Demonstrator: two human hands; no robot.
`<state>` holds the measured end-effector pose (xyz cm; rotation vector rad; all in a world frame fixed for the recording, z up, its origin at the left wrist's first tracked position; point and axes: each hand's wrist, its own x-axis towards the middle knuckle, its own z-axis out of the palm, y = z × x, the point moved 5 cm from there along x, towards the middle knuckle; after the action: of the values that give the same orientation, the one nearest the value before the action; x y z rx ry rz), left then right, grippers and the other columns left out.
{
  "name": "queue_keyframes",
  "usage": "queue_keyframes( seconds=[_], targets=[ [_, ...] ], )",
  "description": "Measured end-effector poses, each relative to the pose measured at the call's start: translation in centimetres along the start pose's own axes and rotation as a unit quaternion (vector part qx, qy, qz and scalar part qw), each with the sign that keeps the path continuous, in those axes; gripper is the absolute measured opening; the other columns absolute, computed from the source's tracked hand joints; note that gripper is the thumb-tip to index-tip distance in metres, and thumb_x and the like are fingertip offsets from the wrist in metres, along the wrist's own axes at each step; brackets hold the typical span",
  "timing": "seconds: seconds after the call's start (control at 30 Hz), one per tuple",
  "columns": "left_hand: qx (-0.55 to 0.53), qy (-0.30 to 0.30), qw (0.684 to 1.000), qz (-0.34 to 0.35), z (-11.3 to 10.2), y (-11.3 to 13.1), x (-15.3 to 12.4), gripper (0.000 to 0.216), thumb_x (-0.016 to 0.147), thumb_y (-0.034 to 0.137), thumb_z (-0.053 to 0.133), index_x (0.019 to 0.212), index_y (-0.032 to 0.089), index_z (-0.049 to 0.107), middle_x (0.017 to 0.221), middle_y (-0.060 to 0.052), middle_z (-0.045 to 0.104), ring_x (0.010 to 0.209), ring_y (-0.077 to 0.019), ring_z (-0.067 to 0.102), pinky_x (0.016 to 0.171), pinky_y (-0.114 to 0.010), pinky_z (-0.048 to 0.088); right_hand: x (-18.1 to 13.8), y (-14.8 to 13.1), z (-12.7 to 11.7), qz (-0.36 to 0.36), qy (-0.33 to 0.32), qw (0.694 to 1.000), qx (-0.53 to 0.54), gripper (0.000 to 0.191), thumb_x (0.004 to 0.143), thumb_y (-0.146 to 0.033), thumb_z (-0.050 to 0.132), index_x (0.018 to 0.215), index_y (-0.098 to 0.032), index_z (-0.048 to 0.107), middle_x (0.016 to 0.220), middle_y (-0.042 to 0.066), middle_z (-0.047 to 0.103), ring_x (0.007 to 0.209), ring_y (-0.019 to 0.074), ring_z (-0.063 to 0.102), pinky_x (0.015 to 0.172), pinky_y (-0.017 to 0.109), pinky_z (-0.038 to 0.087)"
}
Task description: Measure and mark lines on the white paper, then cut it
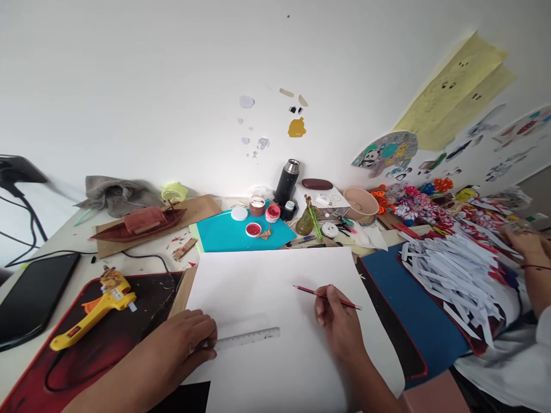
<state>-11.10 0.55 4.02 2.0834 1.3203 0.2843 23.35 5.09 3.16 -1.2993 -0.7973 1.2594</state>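
A large white sheet of paper (253,287) lies in front of me. At its left side my left hand (196,338) is closed around one end of a clear ruler (253,337), whose free part extends to the right over the paper. My right hand (338,321) pinches a red and black pencil (307,290) between thumb and fingers, its tip pointing left above the middle of the sheet. The pencil tip and the ruler are apart.
Left are a yellow glue gun (97,312), a black tablet-like device (37,295) and a red model boat (140,223). Behind the paper stand open paint jars (272,214) and a black thermos (287,182). White paper strips (451,281) lie right, beside another person's hand (527,244).
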Motion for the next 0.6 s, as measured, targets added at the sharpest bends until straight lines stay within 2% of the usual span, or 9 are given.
queue_keyframes(
  seconds=[0.17,0.43,0.53,0.6],
  targets=[
    [0.009,-0.048,0.998,-0.025,0.5,0.9,0.0,0.014,0.101,0.032,0.056,0.089,0.027,0.063,0.095,-0.002,0.072,0.091,-0.022,0.068,0.079,-0.032,0.048,0.3,1.1,0.5,0.019,0.006,0.998,0.055,0.061,0.075,-0.079,0.088,0.07,-0.019,0.072,0.049,-0.004,0.048,0.045,0.0113,0.042,0.047,0.027,0.031],
    [0.023,-0.059,0.998,0.008,0.0,0.7,1.1,0.016,0.101,0.025,0.057,0.087,0.026,0.065,0.095,-0.002,0.072,0.092,-0.0219,0.068,0.081,-0.032,0.049,0.6,1.2,0.6,0.026,0.01,0.998,0.056,0.061,0.076,-0.077,0.088,0.07,-0.019,0.071,0.047,-0.005,0.046,0.044,0.0099,0.041,0.046,0.025,0.031],
    [0.049,-0.034,0.997,0.051,-0.4,0.1,2.2,0.016,0.102,0.025,0.058,0.091,0.027,0.069,0.097,-0.003,0.074,0.097,-0.0231,0.069,0.085,-0.033,0.052,0.5,1.1,1.0,0.021,-0.006,0.999,0.025,0.062,0.078,-0.079,0.085,0.074,-0.019,0.072,0.051,-0.003,0.052,0.045,0.0109,0.045,0.045,0.025,0.032],
    [0.067,0.034,0.994,0.077,-0.9,-0.1,3.0,0.017,0.105,0.031,0.057,0.107,0.03,0.073,0.109,-0.003,0.075,0.106,-0.0236,0.07,0.093,-0.035,0.054,0.3,1.0,1.6,0.012,-0.026,1.0,-0.004,0.061,0.082,-0.079,0.082,0.078,-0.018,0.074,0.056,-0.002,0.057,0.046,0.0113,0.048,0.045,0.025,0.033]
  ],
)
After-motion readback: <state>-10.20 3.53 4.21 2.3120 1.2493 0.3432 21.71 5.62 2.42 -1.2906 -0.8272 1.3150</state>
